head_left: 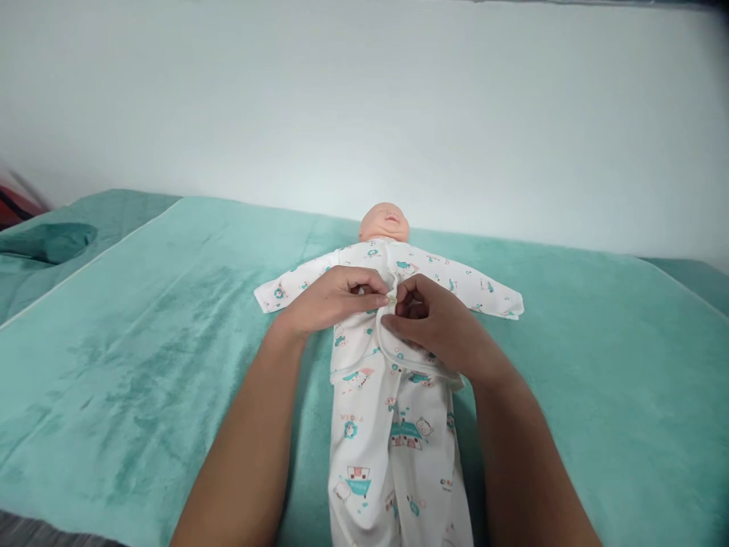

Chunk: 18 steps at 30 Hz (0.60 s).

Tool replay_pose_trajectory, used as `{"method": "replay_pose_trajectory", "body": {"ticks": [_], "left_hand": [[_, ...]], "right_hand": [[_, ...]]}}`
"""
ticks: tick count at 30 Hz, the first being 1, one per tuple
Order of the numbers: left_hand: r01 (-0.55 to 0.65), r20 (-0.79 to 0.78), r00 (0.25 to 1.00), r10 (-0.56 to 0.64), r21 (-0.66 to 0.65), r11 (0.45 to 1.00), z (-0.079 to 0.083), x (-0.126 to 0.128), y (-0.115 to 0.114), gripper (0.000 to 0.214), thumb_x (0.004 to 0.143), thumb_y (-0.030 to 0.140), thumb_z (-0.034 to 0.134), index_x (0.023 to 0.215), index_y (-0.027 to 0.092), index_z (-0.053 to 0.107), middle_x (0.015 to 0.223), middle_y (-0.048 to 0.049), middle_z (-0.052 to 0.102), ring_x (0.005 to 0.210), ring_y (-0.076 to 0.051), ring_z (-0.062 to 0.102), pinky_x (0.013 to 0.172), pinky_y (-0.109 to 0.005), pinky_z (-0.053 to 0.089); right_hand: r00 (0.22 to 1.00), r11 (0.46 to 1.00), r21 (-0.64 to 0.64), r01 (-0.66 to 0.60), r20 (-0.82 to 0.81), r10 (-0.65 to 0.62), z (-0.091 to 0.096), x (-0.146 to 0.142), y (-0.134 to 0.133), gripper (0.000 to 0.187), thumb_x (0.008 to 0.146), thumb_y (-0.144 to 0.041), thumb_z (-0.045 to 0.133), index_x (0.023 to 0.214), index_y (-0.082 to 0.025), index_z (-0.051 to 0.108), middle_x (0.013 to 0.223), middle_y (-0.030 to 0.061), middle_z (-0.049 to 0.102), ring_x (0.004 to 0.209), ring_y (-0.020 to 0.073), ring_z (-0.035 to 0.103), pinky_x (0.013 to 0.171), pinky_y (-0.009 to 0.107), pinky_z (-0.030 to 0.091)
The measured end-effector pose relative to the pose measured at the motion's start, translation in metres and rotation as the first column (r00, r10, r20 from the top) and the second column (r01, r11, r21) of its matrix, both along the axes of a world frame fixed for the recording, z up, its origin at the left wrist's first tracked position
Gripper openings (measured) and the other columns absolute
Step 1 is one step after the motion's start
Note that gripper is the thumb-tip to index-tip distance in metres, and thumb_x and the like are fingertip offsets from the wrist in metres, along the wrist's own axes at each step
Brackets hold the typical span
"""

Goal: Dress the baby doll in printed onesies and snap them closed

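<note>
A baby doll [386, 222] lies on its back, dressed in a white printed jacket [438, 262] and matching trousers [364, 456]. Both jacket sleeves are spread out to the sides. At the middle of the chest, my left hand [336, 296] pinches the jacket's front edge beside a small pale button [391, 300]. From the other side my right hand [436, 315] grips the overlapping front edge, its fingers curled close to the same button. Below the hands the jacket's front flap hangs slightly apart. Whether the button is through its hole cannot be made out.
A green plush cover [142, 365] spreads under the doll, with another green cloth [51, 235] rumpled at the far left. Behind stands a white wall [342, 99]. Something red [17, 201] shows at the left edge.
</note>
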<state>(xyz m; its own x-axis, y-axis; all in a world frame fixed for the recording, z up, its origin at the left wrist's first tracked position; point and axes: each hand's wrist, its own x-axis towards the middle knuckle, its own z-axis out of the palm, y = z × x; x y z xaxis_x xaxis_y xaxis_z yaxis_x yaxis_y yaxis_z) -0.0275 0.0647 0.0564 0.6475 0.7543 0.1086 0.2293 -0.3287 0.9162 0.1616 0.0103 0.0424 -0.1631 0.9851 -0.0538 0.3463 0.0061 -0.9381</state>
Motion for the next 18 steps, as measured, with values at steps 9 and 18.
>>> {"method": "replay_pose_trajectory", "body": {"ticks": [9, 18], "left_hand": [[0.054, -0.026, 0.998, -0.055, -0.064, 0.997, 0.000, -0.004, 0.004, 0.017, 0.081, 0.031, 0.065, 0.078, 0.015, 0.065, 0.074, 0.0018, 0.056, 0.069, -0.010, 0.045, 0.065, -0.024, 0.034], [0.117, -0.102, 0.987, -0.127, -0.097, 0.988, 0.005, -0.009, 0.001, 0.026, 0.081, 0.038, 0.064, 0.070, 0.015, 0.062, 0.069, 0.0021, 0.050, 0.067, -0.010, 0.042, 0.061, -0.025, 0.031]], "right_hand": [[0.980, 0.987, -0.039, -0.157, -0.128, 0.151, 0.001, 0.011, 0.001, 0.035, 0.090, -0.052, 0.056, 0.077, -0.019, 0.057, 0.066, -0.0023, 0.050, 0.052, 0.0078, 0.040, 0.047, 0.023, 0.032], [0.991, 0.994, -0.051, -0.095, -0.096, 0.090, -0.001, 0.012, 0.002, 0.034, 0.089, -0.050, 0.058, 0.073, -0.020, 0.056, 0.064, -0.0019, 0.052, 0.052, 0.0091, 0.044, 0.048, 0.024, 0.034]]}}
